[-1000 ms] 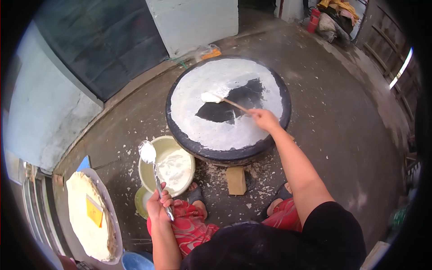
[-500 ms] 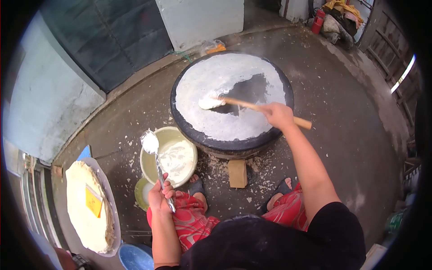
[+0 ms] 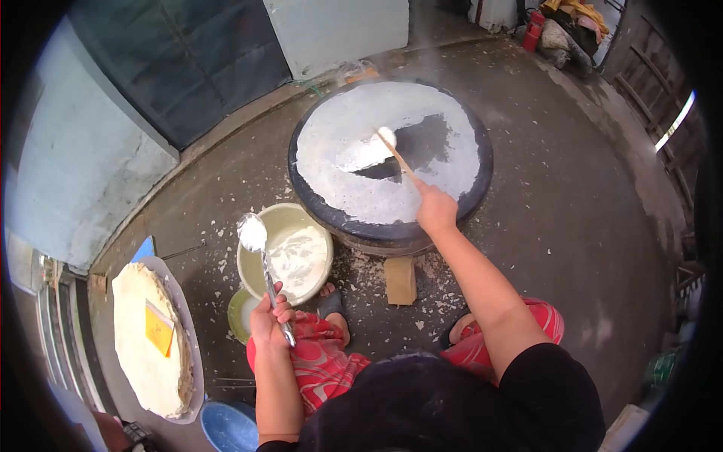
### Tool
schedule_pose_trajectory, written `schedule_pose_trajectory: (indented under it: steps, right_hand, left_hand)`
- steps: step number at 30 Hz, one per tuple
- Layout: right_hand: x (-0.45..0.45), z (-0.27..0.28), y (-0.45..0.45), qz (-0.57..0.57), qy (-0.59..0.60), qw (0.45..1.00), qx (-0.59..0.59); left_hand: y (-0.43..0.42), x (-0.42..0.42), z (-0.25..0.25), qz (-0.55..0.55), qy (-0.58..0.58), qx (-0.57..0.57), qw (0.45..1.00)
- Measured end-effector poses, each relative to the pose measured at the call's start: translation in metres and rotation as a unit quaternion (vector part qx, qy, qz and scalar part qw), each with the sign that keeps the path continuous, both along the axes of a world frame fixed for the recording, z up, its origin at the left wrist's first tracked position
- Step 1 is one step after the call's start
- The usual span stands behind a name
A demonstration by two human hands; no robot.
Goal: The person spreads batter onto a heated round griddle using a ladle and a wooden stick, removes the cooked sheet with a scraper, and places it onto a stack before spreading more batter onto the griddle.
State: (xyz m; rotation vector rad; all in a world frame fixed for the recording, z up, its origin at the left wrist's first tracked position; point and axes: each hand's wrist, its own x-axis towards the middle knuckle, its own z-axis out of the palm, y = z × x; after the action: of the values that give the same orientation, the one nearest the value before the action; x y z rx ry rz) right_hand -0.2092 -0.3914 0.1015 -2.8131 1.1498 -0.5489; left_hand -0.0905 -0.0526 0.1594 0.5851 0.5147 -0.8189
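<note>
A large round black griddle [image 3: 305, 184] stands ahead of me, mostly covered by a thin white layer of batter [image 3: 331, 135]. A dark bare patch [image 3: 433, 139] shows near its centre and right. My right hand [image 3: 437, 209] is closed round a wooden spreader [image 3: 403, 162], whose far end sits by a thick white lump of batter [image 3: 385, 138]. My left hand [image 3: 273, 320] grips the handle of a metal ladle [image 3: 269, 279]; its bowl is coated with white batter and hangs over the left rim of a pale basin [image 3: 327, 260] holding more batter.
To the left, a stack of thin pale flatbreads [image 3: 143, 339] lies on a board with a yellow packet [image 3: 159, 329] on top. A blue basin [image 3: 230, 429] is below it. A wooden block [image 3: 400, 281] stands before the griddle. A red fire extinguisher [image 3: 533, 32] is at the back right.
My right hand has moved left and slightly down, swinging the spreader's far end up and right. The batter lump has moved up and right, leaving a fresh white streak. My left hand stays nearly still.
</note>
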Motion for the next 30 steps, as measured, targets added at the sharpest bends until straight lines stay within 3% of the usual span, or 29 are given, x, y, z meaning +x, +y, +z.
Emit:
schedule_pose_trajectory:
  steps: [2,4,5,6,8,11,12,14,18,20,22,24,25,27,28,30]
  right_hand:
    - [-0.005,0.002,0.009,-0.021,-0.063,0.997,0.048]
    - [-0.013,0.003,0.034,0.144,-0.062,0.987,0.035]
    - [-0.016,-0.008,0.031,0.173,-0.045,0.984,0.021]
    - [-0.02,-0.014,0.019,0.172,-0.045,0.984,0.024]
    - [-0.023,-0.016,-0.016,0.027,0.001,0.999,-0.028]
    - [-0.022,0.008,-0.039,-0.04,0.009,0.999,0.003]
    - [-0.021,0.005,-0.037,-0.043,0.008,0.999,0.002]
    - [-0.013,-0.003,-0.024,-0.033,-0.128,0.989,0.062]
    - [-0.025,0.0,-0.02,0.056,-0.035,0.997,0.044]
    - [-0.028,-0.005,-0.059,-0.065,0.022,0.998,0.007]
    - [-0.028,0.0,-0.068,-0.086,0.014,0.996,0.011]
    - [-0.025,-0.004,-0.06,-0.085,-0.11,0.986,0.092]
    - [-0.027,-0.007,-0.045,-0.086,-0.111,0.986,0.09]
    - [-0.033,-0.009,-0.011,0.013,-0.152,0.986,0.068]
    - [-0.034,-0.012,-0.017,0.012,-0.153,0.986,0.068]
    - [-0.044,-0.017,-0.035,0.012,-0.036,0.999,0.005]
  left_hand:
    - [0.001,0.003,-0.002,-0.001,0.0,0.0,1.0]
    - [0.0,0.004,-0.002,-0.002,0.001,0.001,1.0]
    - [-0.001,0.003,0.0,-0.004,0.004,-0.006,1.0]
    - [-0.001,0.003,0.0,-0.006,0.008,-0.012,1.0]
    - [-0.001,0.0,0.003,-0.01,0.009,-0.006,1.0]
    - [-0.002,0.002,0.001,-0.015,0.009,-0.006,1.0]
    - [-0.001,0.002,-0.001,-0.014,0.01,-0.008,1.0]
    - [0.0,0.003,-0.001,-0.012,0.008,-0.004,1.0]
    - [-0.005,0.001,0.002,0.001,0.0,0.012,1.0]
    - [-0.004,0.001,0.002,-0.005,0.007,0.009,1.0]
    - [-0.004,0.002,0.002,-0.012,0.013,0.0,1.0]
    - [-0.003,0.004,-0.002,-0.015,0.018,-0.006,1.0]
    - [-0.003,0.004,-0.001,-0.016,0.017,-0.007,1.0]
    - [-0.005,0.005,0.001,-0.006,0.016,-0.002,1.0]
    - [-0.007,0.004,0.003,-0.006,0.016,-0.002,1.0]
    - [-0.008,0.0,0.005,0.0,0.01,0.0,1.0]
